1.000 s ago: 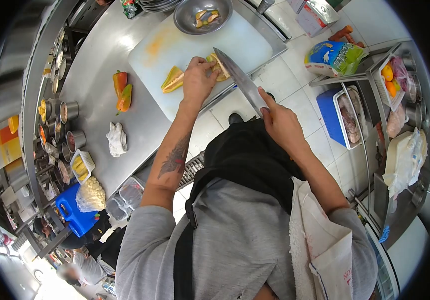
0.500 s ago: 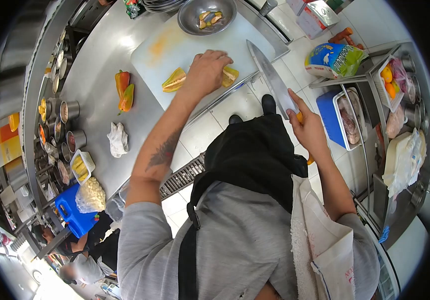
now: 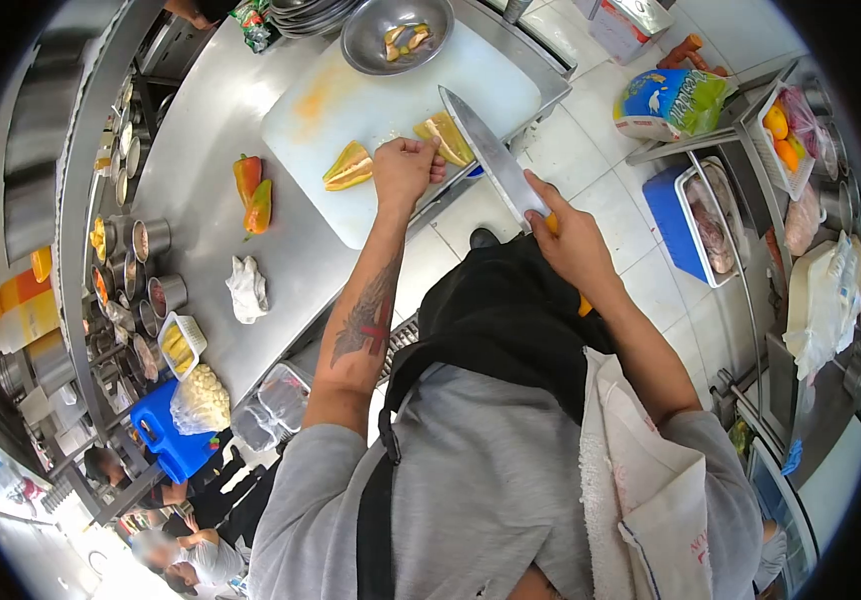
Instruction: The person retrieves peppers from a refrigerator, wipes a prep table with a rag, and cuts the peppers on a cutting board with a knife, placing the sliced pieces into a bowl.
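Observation:
My right hand (image 3: 576, 245) is wrapped round the orange handle of a large chef's knife (image 3: 491, 150). Its broad blade slants up and left, with the tip over the white cutting board (image 3: 311, 190). On the board, my left hand (image 3: 406, 172) has its fingers curled in beside one yellow pepper half (image 3: 445, 138); whether something small is between them is hidden. Left of that hand lies another pepper half (image 3: 350, 166), cut side showing pale ribs. A metal bowl (image 3: 356, 45) with several pepper pieces (image 3: 406, 42) stands at the board's far edge.
Two red-orange peppers (image 3: 254, 195) and a crumpled white cloth (image 3: 247, 290) lie on the steel table (image 3: 201, 130). Metal containers (image 3: 151, 237) line the left shelf. At right are a blue-and-white tub (image 3: 676, 225) and a rack with a fruit basket (image 3: 781, 140). Other people work at lower left.
My left hand has drawn back from over the right pepper half, its fingers now curled beside it. My right hand has brought the knife leftward, closer to that half. The view has shifted slightly.

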Motion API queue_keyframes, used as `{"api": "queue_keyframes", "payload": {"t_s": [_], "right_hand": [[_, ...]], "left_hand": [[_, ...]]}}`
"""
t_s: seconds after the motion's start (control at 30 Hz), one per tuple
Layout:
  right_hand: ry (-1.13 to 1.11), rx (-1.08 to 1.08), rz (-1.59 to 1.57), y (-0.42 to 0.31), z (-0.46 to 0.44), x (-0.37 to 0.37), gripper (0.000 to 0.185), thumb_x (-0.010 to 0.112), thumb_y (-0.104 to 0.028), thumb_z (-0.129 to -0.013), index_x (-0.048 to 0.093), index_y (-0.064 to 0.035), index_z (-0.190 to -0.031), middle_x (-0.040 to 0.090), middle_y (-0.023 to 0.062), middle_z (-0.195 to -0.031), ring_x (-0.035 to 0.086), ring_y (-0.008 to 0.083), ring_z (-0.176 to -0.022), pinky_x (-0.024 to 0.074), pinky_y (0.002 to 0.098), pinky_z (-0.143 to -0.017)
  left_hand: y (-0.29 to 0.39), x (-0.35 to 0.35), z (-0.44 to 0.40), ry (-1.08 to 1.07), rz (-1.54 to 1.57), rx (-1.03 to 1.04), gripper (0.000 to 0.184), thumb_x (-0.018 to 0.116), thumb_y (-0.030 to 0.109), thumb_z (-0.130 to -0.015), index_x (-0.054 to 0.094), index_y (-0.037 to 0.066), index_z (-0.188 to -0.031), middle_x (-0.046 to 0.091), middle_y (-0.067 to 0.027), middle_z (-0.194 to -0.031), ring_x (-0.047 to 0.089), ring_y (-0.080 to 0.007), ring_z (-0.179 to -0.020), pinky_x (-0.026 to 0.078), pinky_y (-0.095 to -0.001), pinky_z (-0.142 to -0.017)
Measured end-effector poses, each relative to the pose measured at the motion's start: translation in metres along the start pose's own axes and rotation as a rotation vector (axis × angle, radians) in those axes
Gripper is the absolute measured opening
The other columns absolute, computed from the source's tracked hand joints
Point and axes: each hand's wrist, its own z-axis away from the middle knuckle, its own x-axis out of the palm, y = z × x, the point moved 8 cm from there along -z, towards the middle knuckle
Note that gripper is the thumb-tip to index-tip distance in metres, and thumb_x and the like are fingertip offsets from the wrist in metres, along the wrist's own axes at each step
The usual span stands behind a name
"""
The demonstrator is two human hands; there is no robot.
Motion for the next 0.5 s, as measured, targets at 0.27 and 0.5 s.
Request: {"api": "queue_keyframes", "payload": {"t_s": [0.27, 0.5], "right_hand": [[0.085, -0.083, 0.031, -0.002, 0.012, 0.002, 0.058, 0.064, -0.018, -0.100, 0.047, -0.0194, -0.156, 0.068, 0.0263, -0.080, 0.067, 0.0465, -0.077, 0.0516, 0.0546, -0.073], [0.033, -0.029, 0.086, -0.008, 0.019, 0.000, 0.060, 0.064, -0.016, -0.100, 0.046, -0.0204, -0.157, 0.070, 0.0247, -0.083, 0.068, 0.0455, -0.077, 0.0528, 0.0548, -0.073]], "left_hand": [[0.047, 0.001, 0.021, 0.245, -0.603, 0.647, 0.019, 0.078, 0.017, -0.092, 0.075, 0.002, -0.103, 0.073, -0.0127, -0.101, 0.070, -0.0244, -0.082, 0.057, -0.0369, -0.070], [0.058, 0.020, 0.026, 0.117, -0.846, 0.853, 0.019, 0.077, 0.021, -0.089, 0.082, 0.007, -0.102, 0.073, -0.0108, -0.115, 0.064, -0.0321, -0.107, 0.053, -0.0421, -0.095]]}}
